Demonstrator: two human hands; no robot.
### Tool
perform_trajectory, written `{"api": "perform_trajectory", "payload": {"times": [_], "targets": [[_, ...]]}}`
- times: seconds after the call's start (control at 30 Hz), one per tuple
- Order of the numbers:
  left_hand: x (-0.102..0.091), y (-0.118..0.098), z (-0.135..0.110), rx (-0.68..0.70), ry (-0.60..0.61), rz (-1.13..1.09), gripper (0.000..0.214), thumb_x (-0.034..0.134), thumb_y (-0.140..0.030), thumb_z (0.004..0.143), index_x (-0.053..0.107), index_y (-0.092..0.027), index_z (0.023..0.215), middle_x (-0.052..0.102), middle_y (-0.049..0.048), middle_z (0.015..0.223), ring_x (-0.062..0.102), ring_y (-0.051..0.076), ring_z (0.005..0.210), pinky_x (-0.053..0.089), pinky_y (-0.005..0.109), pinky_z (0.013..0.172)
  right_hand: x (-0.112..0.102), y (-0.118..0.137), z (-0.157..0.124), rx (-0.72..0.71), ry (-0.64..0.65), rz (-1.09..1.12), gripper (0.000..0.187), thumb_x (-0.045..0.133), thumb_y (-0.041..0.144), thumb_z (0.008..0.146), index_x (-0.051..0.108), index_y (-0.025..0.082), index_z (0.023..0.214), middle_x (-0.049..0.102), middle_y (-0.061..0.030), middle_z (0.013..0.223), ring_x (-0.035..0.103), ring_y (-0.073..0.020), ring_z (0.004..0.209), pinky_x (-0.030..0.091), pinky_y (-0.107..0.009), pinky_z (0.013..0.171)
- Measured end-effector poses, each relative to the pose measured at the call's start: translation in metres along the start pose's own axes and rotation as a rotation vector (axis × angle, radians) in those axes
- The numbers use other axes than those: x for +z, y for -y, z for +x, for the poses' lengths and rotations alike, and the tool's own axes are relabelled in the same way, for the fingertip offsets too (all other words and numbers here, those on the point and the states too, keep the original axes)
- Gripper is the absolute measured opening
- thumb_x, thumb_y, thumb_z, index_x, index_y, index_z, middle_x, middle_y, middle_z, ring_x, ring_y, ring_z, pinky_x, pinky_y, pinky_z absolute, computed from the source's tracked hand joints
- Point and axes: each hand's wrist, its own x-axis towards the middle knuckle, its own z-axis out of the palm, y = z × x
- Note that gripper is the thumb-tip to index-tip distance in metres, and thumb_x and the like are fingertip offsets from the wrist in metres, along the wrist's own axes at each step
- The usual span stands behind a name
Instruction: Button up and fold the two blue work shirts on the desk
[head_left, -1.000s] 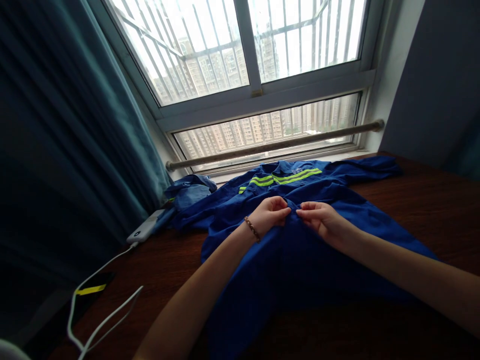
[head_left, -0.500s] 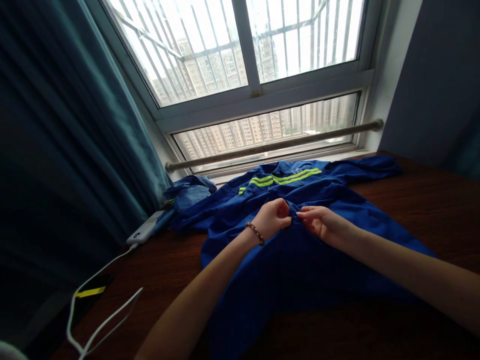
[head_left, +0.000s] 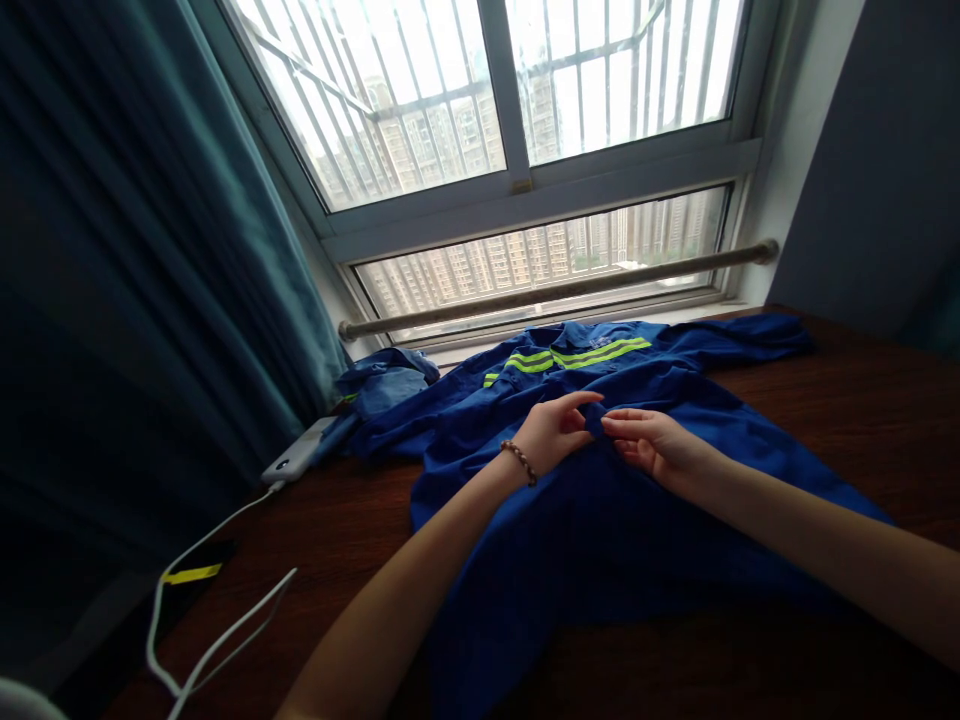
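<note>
A blue work jacket (head_left: 600, 520) with yellow-green reflective stripes lies spread on a dark wooden table (head_left: 337, 540). Both my hands meet over its middle front. My left hand (head_left: 556, 430), with a bead bracelet on the wrist, pinches a fold of the blue cloth between thumb and fingers. My right hand (head_left: 651, 442) pinches the same fold from the other side, fingertips almost touching the left ones. Whatever small part of the jacket sits between the fingertips is hidden.
A phone (head_left: 296, 452) lies at the table's left edge with a white cable (head_left: 217, 630) trailing toward me. A crumpled blue garment (head_left: 382, 380) sits by the teal curtain (head_left: 135, 300). A barred window (head_left: 525, 150) and a rail (head_left: 555, 290) run behind.
My left fingers have uncurled a little and reach further over the fold; both hands have drifted slightly right in view. The jacket has not shifted.
</note>
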Motion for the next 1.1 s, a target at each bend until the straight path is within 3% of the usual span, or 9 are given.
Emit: {"api": "perform_trajectory", "payload": {"times": [0.07,0.17,0.3,0.37,0.47,0.63,0.8,1.0,1.1], "targets": [[-0.002,0.004,0.002,-0.096,0.035,-0.143,0.026,0.065,-0.025,0.068,0.064,-0.012,0.09,0.054,-0.0022,0.057,0.051,0.008,0.05,0.042,0.02,0.052,0.002,0.003,-0.005,-0.133,-0.028,-0.156,0.024,0.07,0.022,0.066,0.057,0.015,0.085,0.059,-0.0045,0.077,0.053,-0.0103,0.057,0.041,-0.019,0.046],[-0.005,0.01,0.004,-0.287,0.01,-0.361,0.023,0.069,-0.025,0.065,0.064,-0.009,0.081,0.057,0.0001,0.056,0.053,0.009,0.048,0.046,0.022,0.051,0.011,0.005,-0.023,-0.511,-0.053,-0.604,0.018,0.061,0.031,0.075,0.057,0.017,0.086,0.057,-0.0027,0.072,0.051,-0.0123,0.06,0.041,-0.022,0.05],[-0.008,0.014,0.007,-0.436,-0.083,-0.565,0.025,0.074,-0.018,0.06,0.06,-0.009,0.078,0.056,-0.0009,0.051,0.053,0.009,0.045,0.046,0.021,0.047,0.026,-0.007,-0.051,-0.982,0.159,-1.366,0.023,0.061,0.031,0.074,0.058,0.017,0.093,0.054,-0.0064,0.083,0.05,-0.0194,0.074,0.044,-0.031,0.064],[-0.008,0.015,0.008,-0.474,-0.105,-0.615,0.024,0.074,-0.016,0.059,0.059,-0.008,0.077,0.054,-0.0013,0.048,0.053,0.008,0.044,0.046,0.02,0.046,0.031,-0.018,-0.058,-1.112,0.208,-1.659,0.038,0.063,0.024,0.07,0.054,0.016,0.106,0.052,-0.01,0.093,0.048,-0.0255,0.084,0.044,-0.037,0.071],[-0.008,0.015,0.01,-0.502,-0.139,-0.632,0.02,0.072,-0.013,0.061,0.059,-0.008,0.076,0.055,-0.0007,0.048,0.054,0.008,0.044,0.047,0.019,0.047,0.03,-0.031,-0.055,-1.164,0.115,-1.862,0.048,0.053,0.007,0.071,0.048,0.015,0.118,0.05,-0.012,0.099,0.046,-0.0269,0.089,0.043,-0.041,0.077],[-0.012,0.01,0.009,-0.518,-0.118,-0.598,0.019,0.062,-0.011,0.072,0.053,-0.008,0.089,0.062,0.0051,0.06,0.061,0.014,0.053,0.051,0.024,0.053,0.016,-0.024,-0.031,-1.032,0.074,-1.576,0.049,0.041,-0.002,0.066,0.045,0.011,0.114,0.051,-0.0112,0.098,0.048,-0.0224,0.089,0.042,-0.036,0.081],[-0.018,-0.01,0.0,-0.401,-0.098,-0.296,0.021,0.061,-0.017,0.073,0.046,-0.013,0.088,0.062,0.0038,0.064,0.061,0.016,0.051,0.05,0.028,0.048,-0.015,-0.022,0.016,-0.654,0.047,-1.094,0.034,0.045,0.002,0.066,0.053,0.016,0.096,0.058,-0.0012,0.08,0.055,-0.0147,0.073,0.044,-0.027,0.07],[0.013,-0.013,-0.013,-0.21,0.449,0.075,0.013,0.063,-0.025,0.069,0.058,-0.015,0.077,0.062,0.0016,0.068,0.06,0.013,0.06,0.045,0.022,0.053,-0.05,-0.033,0.061,-0.173,-0.065,-0.474,0.02,0.065,0.014,0.061,0.059,0.014,0.08,0.062,-0.0012,0.067,0.058,-0.0138,0.062,0.045,-0.023,0.06],[0.038,0.009,-0.01,-0.167,0.411,0.41,0.021,0.069,-0.027,0.062,0.059,-0.016,0.078,0.061,-0.0006,0.066,0.055,0.012,0.059,0.04,0.021,0.052,-0.055,-0.034,0.063,-0.133,-0.064,-0.281,0.025,0.071,0.016,0.057,0.06,0.014,0.08,0.065,-0.0023,0.069,0.06,-0.0139,0.061,0.047,-0.022,0.059]]}}
